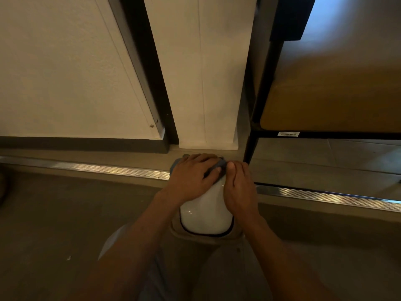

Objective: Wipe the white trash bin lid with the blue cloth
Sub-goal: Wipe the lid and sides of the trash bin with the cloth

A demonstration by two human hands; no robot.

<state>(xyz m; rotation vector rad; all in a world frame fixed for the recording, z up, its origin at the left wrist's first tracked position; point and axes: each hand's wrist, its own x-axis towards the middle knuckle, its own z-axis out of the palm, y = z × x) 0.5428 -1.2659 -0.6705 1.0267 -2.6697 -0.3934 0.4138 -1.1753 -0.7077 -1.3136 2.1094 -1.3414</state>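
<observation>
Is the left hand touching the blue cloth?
Touching. The head view shows the left hand spread flat on the blue cloth, pressing it onto the white lid.

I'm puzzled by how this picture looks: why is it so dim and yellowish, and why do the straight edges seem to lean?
Head view: warm, weak light leaves the floor and forearms murky; cooler bluish daylight shows only top right. Small glints mark the glossy white bin lid, and the metal floor strip shines. The wide lens splays the wall lines outward. The left hand on the blue cloth and the right hand look slightly soft.
</observation>
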